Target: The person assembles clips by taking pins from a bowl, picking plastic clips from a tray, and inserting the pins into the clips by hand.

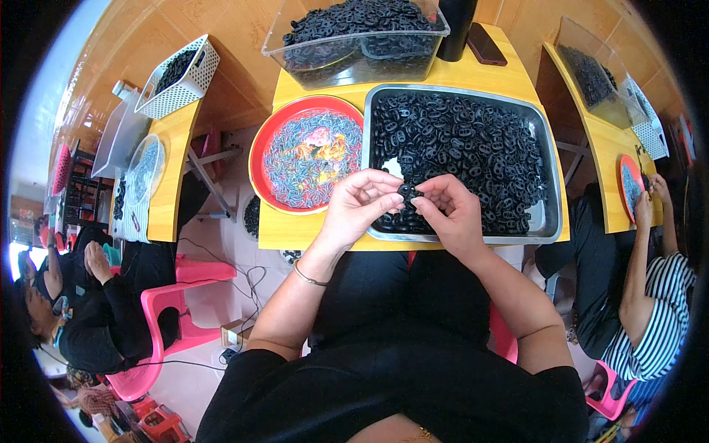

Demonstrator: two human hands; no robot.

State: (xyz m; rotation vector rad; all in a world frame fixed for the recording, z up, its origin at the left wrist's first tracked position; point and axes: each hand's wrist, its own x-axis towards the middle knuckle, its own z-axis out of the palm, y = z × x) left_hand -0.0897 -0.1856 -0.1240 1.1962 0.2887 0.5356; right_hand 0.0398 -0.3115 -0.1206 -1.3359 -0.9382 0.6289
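Note:
Between my two hands is a small black plastic piece with holes (407, 193), held above the near edge of a metal tray (550, 221). My left hand (362, 205) pinches its left side between thumb and fingers. From the other side, the thumb and fingertips of my right hand (452, 214) close on the same piece. Many similar black pieces (458, 140) fill the tray. To its left stands a round red-rimmed plate (260, 166) strewn with small slim grey pieces (295, 188), too small to make out exactly.
A clear plastic bin (354, 70) heaped with black pieces stands at the table's back, beside a dark cylinder (456, 29) and a phone (487, 46). People sit at neighbouring tables left and right. A pink chair (166, 303) and cables are on the left floor.

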